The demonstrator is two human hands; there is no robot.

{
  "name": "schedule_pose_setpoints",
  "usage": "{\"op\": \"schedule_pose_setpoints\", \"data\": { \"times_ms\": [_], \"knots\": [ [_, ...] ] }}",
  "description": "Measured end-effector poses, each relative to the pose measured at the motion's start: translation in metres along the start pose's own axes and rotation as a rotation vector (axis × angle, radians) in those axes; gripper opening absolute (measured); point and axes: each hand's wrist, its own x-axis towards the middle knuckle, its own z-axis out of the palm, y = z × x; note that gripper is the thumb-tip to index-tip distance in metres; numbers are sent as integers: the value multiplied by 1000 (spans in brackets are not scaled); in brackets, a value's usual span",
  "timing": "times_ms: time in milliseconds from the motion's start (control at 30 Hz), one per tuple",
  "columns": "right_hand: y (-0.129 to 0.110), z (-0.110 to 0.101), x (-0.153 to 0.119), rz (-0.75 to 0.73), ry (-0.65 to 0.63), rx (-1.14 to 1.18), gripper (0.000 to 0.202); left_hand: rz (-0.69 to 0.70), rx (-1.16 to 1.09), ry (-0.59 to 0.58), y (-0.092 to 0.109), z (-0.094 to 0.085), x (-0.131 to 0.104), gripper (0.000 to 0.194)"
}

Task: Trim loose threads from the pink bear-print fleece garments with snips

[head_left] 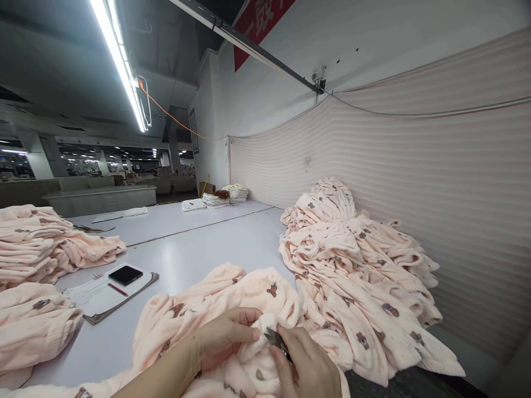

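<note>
Head view, from the left edge: a pile of peach fleece garments [29,243] with small brown motifs lies in loose folds on the pale tabletop [178,249], and a nearer bundle of the same fleece [37,337] sits below it. Just to the right is a pad of papers [89,296] with curled edges, carrying a black smartphone [125,275] and, beside the phone, a red pen [118,289]. Above, a lit fluorescent tube [120,61] slants down from the ceiling. At the far side of the tabletop stand folded white stacks [238,193], well apart from the hands.

In the near middle, a peach fleece garment [271,290] lies bunched on the tabletop's near part, one portion of it gathered up between the two hands. The left hand [226,337] has its grip closed on that gathered fleece, thumb and forefinger pinching it. The right hand [311,359] has its grip closed around dark thread snips [279,342], the blades pointing up and left, right beside the pinched fleece; whether the blades meet the cloth cannot be told.

Farther right, a large heap of matching fleece [352,260] rises in front of a striped cloth curtain [415,166] hung along the wall.
</note>
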Motion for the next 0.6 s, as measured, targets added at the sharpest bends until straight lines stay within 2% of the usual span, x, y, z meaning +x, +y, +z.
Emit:
{"op": "schedule_pose_setpoints", "data": {
  "times_ms": [167, 367, 467, 533, 600],
  "knots": [
    [5, -3, 0, 78, -3, 194, 26, -19, 4, -11, -3, 3, 0, 24],
    [2, -5, -7, 23, 62, 115, 25, -26, 77, 11, -6, 9, -2, 26],
    [3, -7, -8, 74, 39, 181, 23, 2, 166, 68, -5, 14, -4, 19],
    [7, -10, -6, 169, 43, 328, 22, 155, 453, 184, -7, 17, -7, 16],
    [11, -15, -3, 275, 81, 469, 21, 439, 892, 356, -11, 18, -11, 20]
  ]
}}
